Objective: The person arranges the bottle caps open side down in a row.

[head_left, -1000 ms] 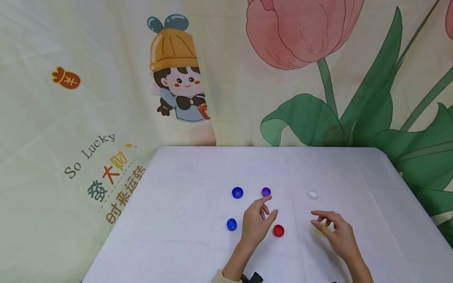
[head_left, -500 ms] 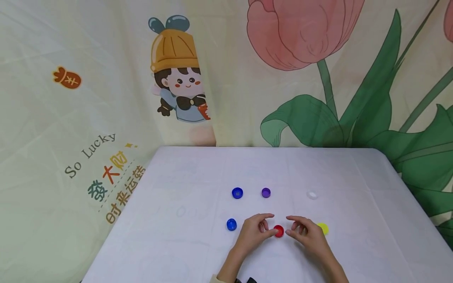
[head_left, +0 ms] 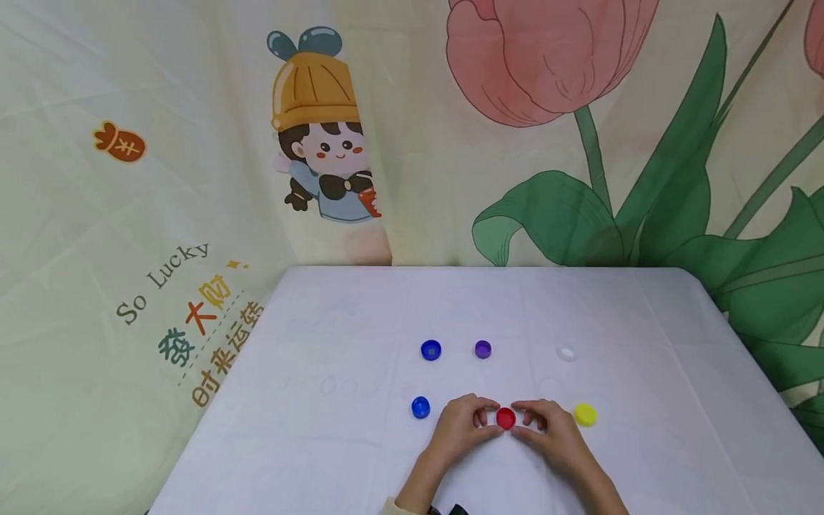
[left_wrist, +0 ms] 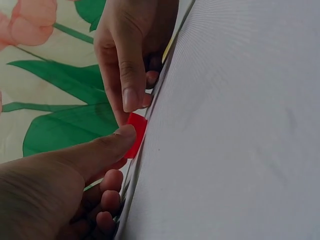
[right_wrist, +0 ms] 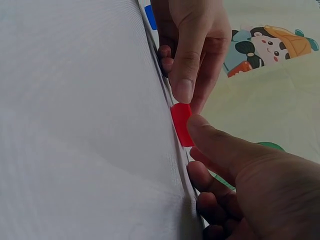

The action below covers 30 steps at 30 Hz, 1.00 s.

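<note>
A red bottle cap (head_left: 506,419) lies on the white-covered table with its hollow side up, between the two hands. From the left, my left hand (head_left: 460,427) has thumb and index finger curved to the cap's near and far edges. My right hand (head_left: 555,431) mirrors it from the right, thumb and index finger at the same cap. In the left wrist view, the left thumb (left_wrist: 122,135) overlaps the cap's side (left_wrist: 136,137). The right wrist view has the right thumb (right_wrist: 200,129) over the cap's edge (right_wrist: 181,122).
A yellow cap (head_left: 584,415) lies just right of the right hand, and a blue cap (head_left: 420,408) left of the left hand. Farther back sit a darker blue cap (head_left: 431,350), a purple cap (head_left: 483,349) and a whitish ring (head_left: 567,353). A printed curtain (head_left: 418,143) hangs behind.
The right hand has moved left from over the yellow cap to the red one. The left hand has come down and toward the red cap, and both hands' fingers have closed in around it.
</note>
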Available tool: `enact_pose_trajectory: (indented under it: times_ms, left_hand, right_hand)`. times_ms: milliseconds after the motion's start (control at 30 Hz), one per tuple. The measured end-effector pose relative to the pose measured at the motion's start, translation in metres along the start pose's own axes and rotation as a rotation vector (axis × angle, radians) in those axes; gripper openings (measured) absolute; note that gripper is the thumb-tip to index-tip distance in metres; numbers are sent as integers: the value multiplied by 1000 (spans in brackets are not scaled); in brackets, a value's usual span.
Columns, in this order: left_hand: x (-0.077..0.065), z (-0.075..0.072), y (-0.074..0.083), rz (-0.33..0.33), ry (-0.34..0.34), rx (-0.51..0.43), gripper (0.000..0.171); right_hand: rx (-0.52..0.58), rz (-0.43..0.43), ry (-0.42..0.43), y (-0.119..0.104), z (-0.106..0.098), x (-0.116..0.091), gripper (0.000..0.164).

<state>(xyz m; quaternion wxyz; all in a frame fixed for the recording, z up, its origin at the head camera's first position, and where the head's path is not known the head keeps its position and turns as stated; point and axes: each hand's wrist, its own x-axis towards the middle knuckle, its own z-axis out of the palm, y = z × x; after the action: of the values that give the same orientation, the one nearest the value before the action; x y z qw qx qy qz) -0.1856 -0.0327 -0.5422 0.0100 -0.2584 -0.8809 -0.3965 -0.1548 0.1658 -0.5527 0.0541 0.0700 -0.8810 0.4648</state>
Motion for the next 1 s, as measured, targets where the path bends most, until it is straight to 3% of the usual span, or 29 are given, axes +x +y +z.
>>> enact_pose_trajectory:
  times_ms: [200,367,700,900,1000]
  left_hand:
    - [0,2,0,16,11,71,26]
    - [0,2,0,17,20,68,26]
    - [-1,4,1,4,50,-26,25]
    - [0,6,3,78,130,-96,25]
    - [0,6,6,116,179,-135,26]
  right_hand:
    - [-22,-1,-8,1,2,3,32]
    - [-26,-6,-6,0,2,4,28]
    - [-7,-54,23,0,1,1,27]
    - [32,-64,73,-2,-2,0,28]
    - [60,-109,113,-5,-4,-1,29]
